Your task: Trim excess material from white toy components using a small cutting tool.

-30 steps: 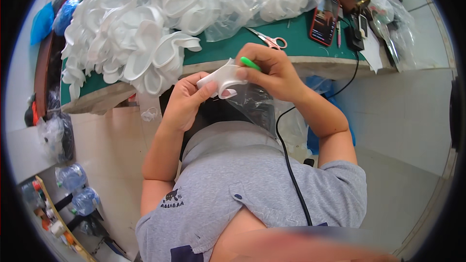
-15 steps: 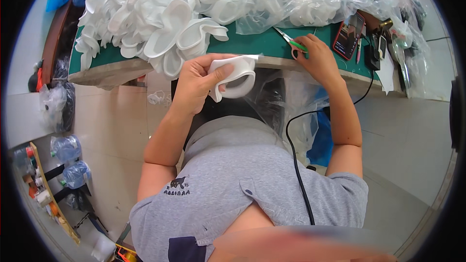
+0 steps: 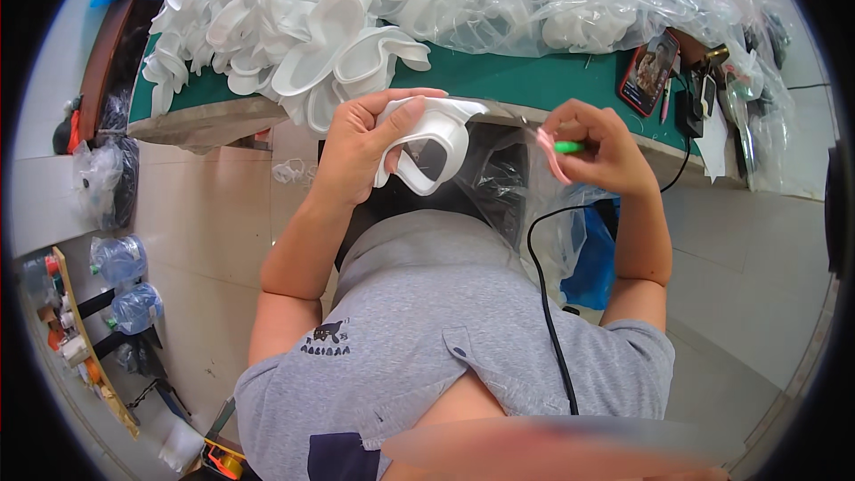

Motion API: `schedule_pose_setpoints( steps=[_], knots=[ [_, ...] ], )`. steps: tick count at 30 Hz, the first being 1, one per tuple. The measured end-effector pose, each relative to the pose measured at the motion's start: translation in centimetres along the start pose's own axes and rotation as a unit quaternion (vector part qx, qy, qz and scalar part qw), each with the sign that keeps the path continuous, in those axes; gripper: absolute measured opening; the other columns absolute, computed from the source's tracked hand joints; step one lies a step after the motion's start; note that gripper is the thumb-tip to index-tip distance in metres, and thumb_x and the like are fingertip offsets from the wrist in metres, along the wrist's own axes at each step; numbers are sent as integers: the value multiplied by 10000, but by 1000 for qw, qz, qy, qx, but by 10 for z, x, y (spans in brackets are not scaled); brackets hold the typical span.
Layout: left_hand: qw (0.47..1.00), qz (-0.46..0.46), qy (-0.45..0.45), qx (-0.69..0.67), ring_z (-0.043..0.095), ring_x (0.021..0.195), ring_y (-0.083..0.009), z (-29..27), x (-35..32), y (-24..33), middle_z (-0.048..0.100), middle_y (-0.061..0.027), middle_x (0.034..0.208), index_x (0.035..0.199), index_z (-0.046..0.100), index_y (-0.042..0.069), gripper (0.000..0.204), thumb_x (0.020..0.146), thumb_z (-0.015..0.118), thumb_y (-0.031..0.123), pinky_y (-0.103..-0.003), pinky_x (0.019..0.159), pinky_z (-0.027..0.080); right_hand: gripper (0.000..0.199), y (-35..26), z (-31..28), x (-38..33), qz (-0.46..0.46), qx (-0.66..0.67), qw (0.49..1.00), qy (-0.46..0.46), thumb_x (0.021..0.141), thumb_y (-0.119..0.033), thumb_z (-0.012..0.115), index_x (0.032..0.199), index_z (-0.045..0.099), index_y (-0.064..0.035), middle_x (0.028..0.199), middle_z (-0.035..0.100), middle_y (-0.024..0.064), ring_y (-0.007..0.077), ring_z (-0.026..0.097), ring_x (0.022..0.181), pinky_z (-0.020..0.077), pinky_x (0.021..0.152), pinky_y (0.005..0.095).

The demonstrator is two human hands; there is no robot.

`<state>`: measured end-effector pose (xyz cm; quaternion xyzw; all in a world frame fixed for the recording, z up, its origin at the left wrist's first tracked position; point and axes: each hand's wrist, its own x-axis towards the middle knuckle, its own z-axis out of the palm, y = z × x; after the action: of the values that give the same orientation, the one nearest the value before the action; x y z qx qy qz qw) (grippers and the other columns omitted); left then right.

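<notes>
My left hand (image 3: pixel 356 142) is closed on a white, goggle-shaped mask skirt (image 3: pixel 447 135), thumb on top and fingers behind. It is held just off the table's near edge, with a large opening facing me. To its right, my right hand (image 3: pixel 610 153) grips a pair of scissors (image 3: pixel 552 158) by the pink and green handles. The blades point left, toward the thin tip at the skirt's upper right. Whether they touch it I cannot tell. A big heap of similar white skirts (image 3: pixel 334 22) lies on the green-topped table (image 3: pixel 499 76) beyond my hands.
Clear plastic bags (image 3: pixel 499 13) cover the heap's right side. At the table's right lie a phone (image 3: pixel 648 71), a black adapter (image 3: pixel 688 116) and a white paper slip (image 3: pixel 712 151). A black cable (image 3: pixel 534 249) runs down across my front. Wrapped water jugs (image 3: pixel 120 258) stand at the left.
My right hand has lifted the scissors off the table and brought them nearer to me, beside the skirt. My left hand has turned the skirt so its opening shows more.
</notes>
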<state>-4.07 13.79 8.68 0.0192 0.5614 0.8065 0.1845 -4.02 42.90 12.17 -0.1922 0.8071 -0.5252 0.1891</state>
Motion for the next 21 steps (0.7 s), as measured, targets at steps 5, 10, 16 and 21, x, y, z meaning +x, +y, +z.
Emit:
schedule_pose_setpoints(
  steps=[5, 10, 16, 21],
  knots=[
    [1000, -11, -1, 17, 402, 444, 16, 5, -1, 1, 655, -10, 729, 1070, 683, 24, 256, 909, 623, 213, -141, 389, 307, 238, -11, 18, 2, -106, -64, 992, -13, 705, -31, 700, 926, 614, -11, 714, 636, 17, 40, 588, 650, 411, 554, 143],
    [999, -1, -12, 38, 405, 445, 18, 8, -2, 3, 654, -15, 729, 1076, 677, 14, 275, 914, 617, 228, -136, 384, 296, 242, -6, 16, 7, -84, -79, 993, -8, 705, -48, 715, 931, 634, -14, 762, 651, 34, 61, 621, 682, 466, 577, 173],
    [997, -9, -30, 68, 408, 440, 15, 6, -4, 4, 650, -14, 701, 1075, 677, 11, 289, 913, 618, 243, -133, 382, 287, 260, -4, 15, 8, -36, -45, 998, -28, 696, -57, 739, 925, 629, -2, 792, 667, 36, 90, 647, 712, 500, 676, 190],
    [995, -12, -45, 87, 410, 433, 15, 7, -5, 8, 644, -8, 672, 1070, 683, 19, 287, 908, 623, 249, -132, 380, 286, 282, 0, 12, 9, -67, -44, 996, -48, 691, -67, 744, 935, 622, 5, 805, 670, 51, 98, 647, 726, 491, 663, 189]
  ],
)
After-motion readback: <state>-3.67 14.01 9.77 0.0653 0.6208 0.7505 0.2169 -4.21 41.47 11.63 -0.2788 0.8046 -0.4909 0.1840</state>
